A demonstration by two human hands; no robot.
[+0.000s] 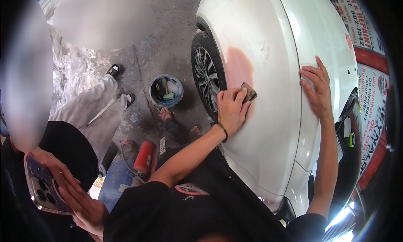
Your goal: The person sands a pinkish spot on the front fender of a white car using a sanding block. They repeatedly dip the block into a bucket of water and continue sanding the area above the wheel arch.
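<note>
My left hand [232, 108], with a dark band at its wrist, is closed on a small dark brown sanding block [250, 92]. It presses the block to the white car fender [273, 128], at the edge of a pinkish patch [238, 66] above the front wheel [207, 72]. Part of the block is hidden under my fingers. My right hand [316, 86] lies open, palm down, on the white hood [322, 40], its fingertips close to the seam between hood and fender.
A bucket [166, 91] holding water and several small blocks stands on the concrete floor. A red cylinder [144, 158] is beside a blue drum [119, 175]. At left, another person's hand [75, 191] holds a phone [44, 187]; someone in grey trousers [90, 105] is beyond. Printed banners [371, 112] hang at right.
</note>
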